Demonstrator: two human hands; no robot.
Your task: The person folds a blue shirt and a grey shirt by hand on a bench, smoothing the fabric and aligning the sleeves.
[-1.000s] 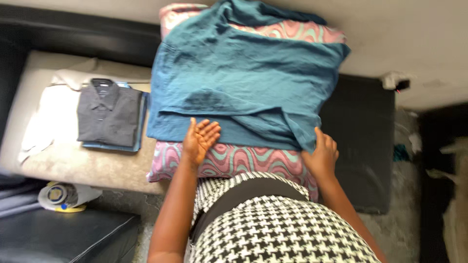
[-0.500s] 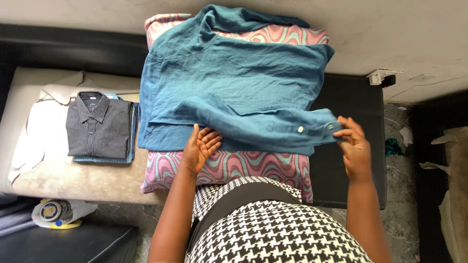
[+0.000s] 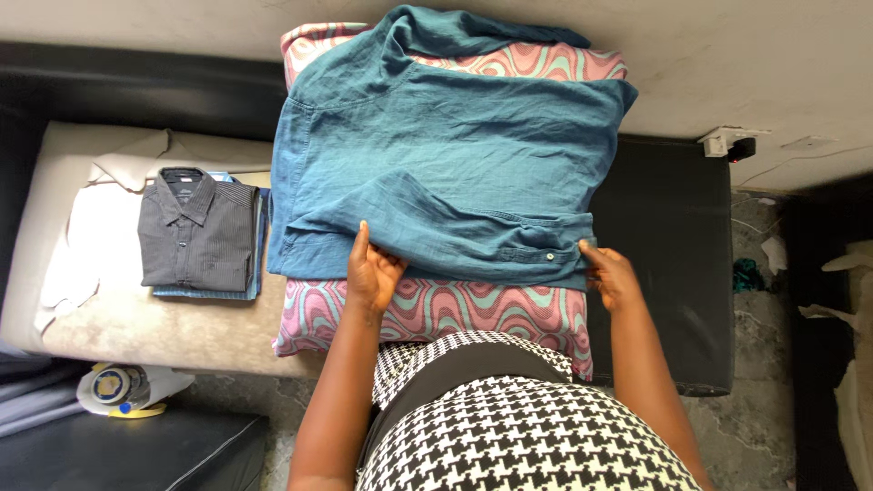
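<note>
Now both hands, left (image 3: 371, 271) and right (image 3: 611, 275), pinch the teal shirt's (image 3: 455, 155) near hem (sleeve folded across).

Teal shirt on a pink swirl-patterned cushion, with greys and black about it.

Under both hands, the shirt (image 3: 455, 155) is a plain teal blue, slightly faded along its seams, with one small pale button on the cuff (image 3: 546, 255) beside the right hand (image 3: 611, 277). The cushion (image 3: 436, 309) below the left hand (image 3: 373, 273) shows wavy bands of pink, teal and white. Left of the left hand, a folded shirt (image 3: 198, 233) is dark grey with fine pale pinstripes, lying on a light blue garment (image 3: 205, 293) over a beige cover (image 3: 136, 314). The bench (image 3: 668, 236) right of the right hand is black. The person's dress (image 3: 509, 436) is black-and-white houndstooth with a black band.
</note>
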